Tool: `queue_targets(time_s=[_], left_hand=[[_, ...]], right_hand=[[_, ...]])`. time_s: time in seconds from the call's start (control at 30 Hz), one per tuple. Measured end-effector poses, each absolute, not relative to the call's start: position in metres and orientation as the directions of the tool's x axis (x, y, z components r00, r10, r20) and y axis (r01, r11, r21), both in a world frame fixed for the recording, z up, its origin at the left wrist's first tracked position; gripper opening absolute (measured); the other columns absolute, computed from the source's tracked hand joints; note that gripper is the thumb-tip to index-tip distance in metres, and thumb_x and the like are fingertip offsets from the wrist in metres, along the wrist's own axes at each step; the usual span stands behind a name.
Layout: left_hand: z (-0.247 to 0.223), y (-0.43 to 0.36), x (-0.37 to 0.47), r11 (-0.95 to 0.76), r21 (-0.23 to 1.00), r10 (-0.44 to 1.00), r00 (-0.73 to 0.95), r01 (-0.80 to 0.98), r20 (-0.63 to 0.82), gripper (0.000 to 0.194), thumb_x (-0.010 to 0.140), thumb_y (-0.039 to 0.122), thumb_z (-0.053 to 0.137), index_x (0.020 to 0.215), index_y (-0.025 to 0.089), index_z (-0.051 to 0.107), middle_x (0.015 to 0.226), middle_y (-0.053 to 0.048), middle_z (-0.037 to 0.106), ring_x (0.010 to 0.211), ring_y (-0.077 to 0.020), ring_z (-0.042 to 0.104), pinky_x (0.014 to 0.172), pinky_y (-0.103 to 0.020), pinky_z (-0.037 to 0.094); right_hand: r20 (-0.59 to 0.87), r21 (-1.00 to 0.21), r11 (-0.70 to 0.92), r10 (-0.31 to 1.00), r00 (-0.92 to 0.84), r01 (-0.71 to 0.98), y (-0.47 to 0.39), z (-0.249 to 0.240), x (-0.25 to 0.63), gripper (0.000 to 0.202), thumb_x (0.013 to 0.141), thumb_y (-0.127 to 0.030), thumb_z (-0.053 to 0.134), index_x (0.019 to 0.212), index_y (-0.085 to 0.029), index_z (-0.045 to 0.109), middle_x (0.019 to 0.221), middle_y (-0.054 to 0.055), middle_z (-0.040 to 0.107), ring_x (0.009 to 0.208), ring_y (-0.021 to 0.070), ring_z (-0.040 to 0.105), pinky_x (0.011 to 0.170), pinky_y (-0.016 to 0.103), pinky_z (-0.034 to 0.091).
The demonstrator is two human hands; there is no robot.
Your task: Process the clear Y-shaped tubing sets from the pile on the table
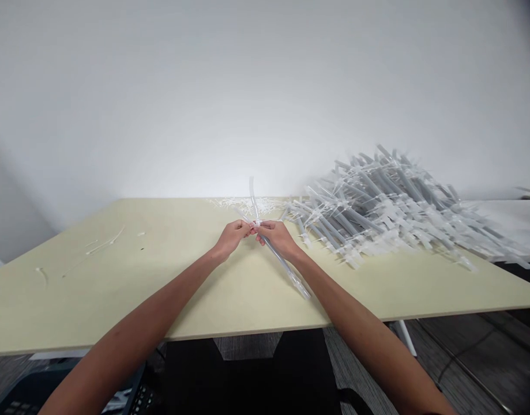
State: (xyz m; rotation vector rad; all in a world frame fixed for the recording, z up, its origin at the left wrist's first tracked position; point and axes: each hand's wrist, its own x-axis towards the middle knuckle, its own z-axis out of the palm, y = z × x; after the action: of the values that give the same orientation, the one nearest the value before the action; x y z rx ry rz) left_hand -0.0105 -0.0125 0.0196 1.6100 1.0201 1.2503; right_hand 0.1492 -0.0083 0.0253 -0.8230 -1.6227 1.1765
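Observation:
A clear plastic tube (277, 253) slants across the middle of the table, with its upper end rising past my fingers and its lower end near the front edge. My right hand (275, 235) is closed round it at a pale joint. Close beside it, my left hand (233, 237) pinches what looks like a thin pale cable tie at the same joint. The fingertips of both hands almost meet there, and the tie is mostly hidden by them. A whitish fitting (297, 281) sits near the tube's lower end.
A large heap of similar clear tubes with pale fittings (377, 202) lies at right. Small white offcuts (230, 203) are scattered along the back. Loose cable ties (111, 242) lie at left on the pale table (169, 225). A dark basket (26, 386) stands below, at left.

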Motion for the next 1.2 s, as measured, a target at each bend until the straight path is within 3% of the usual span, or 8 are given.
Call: queue_targets(time_s=[0.7,0.83,0.93,1.03,1.1,1.2], left_hand=[[0.013,-0.009,-0.008,-0.324,0.941,0.939,0.159,0.099,0.307,0.037,0.077,0.051,0.053,0.068,0.016,0.053,0.071,-0.002,0.055,0.070,-0.0137,0.050,0.073,-0.029,0.040],[0.012,0.008,-0.016,-0.390,0.884,0.920,0.143,0.259,0.364,0.040,0.084,0.051,0.041,0.085,0.017,0.061,0.087,-0.006,0.062,0.083,-0.0173,0.055,0.078,-0.030,0.041],[0.003,0.039,-0.027,-0.343,0.768,0.930,0.077,0.541,0.361,0.034,0.084,0.044,0.043,0.099,0.018,0.059,0.098,-0.007,0.062,0.089,-0.0194,0.056,0.079,-0.030,0.041],[-0.011,0.072,-0.036,-0.257,0.500,0.939,0.092,0.827,0.330,0.032,0.084,0.031,0.044,0.111,0.017,0.055,0.106,-0.011,0.057,0.100,-0.0228,0.051,0.086,-0.034,0.039],[-0.017,0.090,-0.036,-0.208,0.319,0.946,0.108,0.925,0.304,0.037,0.085,0.030,0.043,0.119,0.019,0.050,0.114,-0.012,0.053,0.108,-0.0260,0.046,0.089,-0.037,0.036],[-0.021,0.102,-0.031,-0.162,0.226,0.959,0.099,0.961,0.267,0.035,0.087,0.033,0.038,0.117,0.020,0.052,0.117,-0.014,0.050,0.111,-0.0292,0.043,0.089,-0.041,0.035]], right_hand=[[0.352,-0.918,0.387,0.894,-0.276,0.085,-0.007,0.024,0.148,0.026,0.073,-0.037,0.059,0.076,-0.013,0.068,0.060,0.002,0.060,0.048,0.0097,0.050,0.051,0.024,0.041],[0.390,-0.921,0.387,0.914,-0.114,-0.045,-0.008,0.035,0.156,0.035,0.073,-0.038,0.062,0.098,-0.014,0.065,0.076,0.005,0.064,0.057,0.0120,0.057,0.055,0.026,0.046],[0.367,-0.928,0.362,0.930,-0.038,-0.090,-0.006,0.043,0.167,0.047,0.075,-0.043,0.059,0.114,-0.017,0.058,0.083,0.007,0.063,0.055,0.0122,0.058,0.048,0.026,0.046],[0.384,-0.923,0.383,0.923,-0.026,-0.047,-0.004,0.047,0.174,0.042,0.078,-0.041,0.055,0.112,-0.018,0.060,0.082,0.006,0.062,0.051,0.0088,0.052,0.043,0.022,0.040],[0.403,-0.915,0.402,0.915,-0.018,-0.037,-0.002,0.047,0.175,0.038,0.079,-0.036,0.053,0.112,-0.018,0.062,0.084,0.005,0.062,0.053,0.0076,0.049,0.044,0.021,0.039],[0.432,-0.899,0.430,0.902,-0.016,-0.078,-0.002,0.043,0.172,0.049,0.077,-0.032,0.055,0.126,-0.022,0.052,0.087,0.003,0.061,0.060,0.0086,0.052,0.051,0.022,0.044]])
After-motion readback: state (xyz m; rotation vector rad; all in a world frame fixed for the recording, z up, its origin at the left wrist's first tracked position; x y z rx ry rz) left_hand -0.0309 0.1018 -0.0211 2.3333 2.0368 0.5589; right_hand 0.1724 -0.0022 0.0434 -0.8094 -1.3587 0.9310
